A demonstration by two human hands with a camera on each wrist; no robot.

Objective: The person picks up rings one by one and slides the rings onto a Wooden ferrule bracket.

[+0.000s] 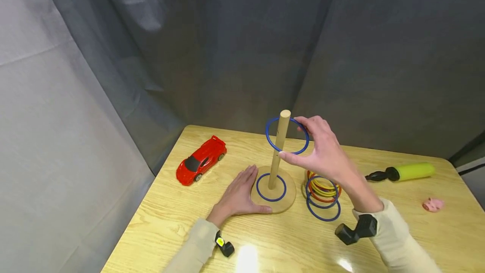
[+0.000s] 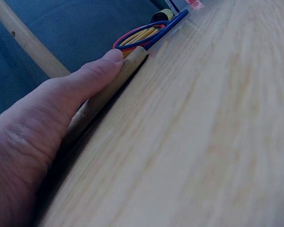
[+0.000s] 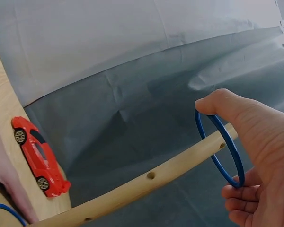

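The right hand (image 1: 322,151) pinches a blue ring (image 1: 267,132) between thumb and fingers. That ring encircles the upper part of a wooden peg (image 1: 277,159), and in the right wrist view the peg (image 3: 151,177) passes through it. A second blue ring (image 1: 271,201) lies round the peg's foot on the round wooden base (image 1: 290,188). My left hand (image 1: 238,195) grips the base's near left edge, fingers along one side and thumb along the front. Seen from the left wrist, the thumb (image 2: 92,78) rests on the rim of the base (image 2: 102,97).
Right of the base lies a pile of yellow, red and blue rings (image 1: 317,188), partly under the right forearm. A red toy car (image 1: 201,160) stands at left. A yellow-green pump (image 1: 414,172) and a pink toy pig (image 1: 433,204) lie at right. Dark curtain (image 1: 242,54) hangs behind the table.
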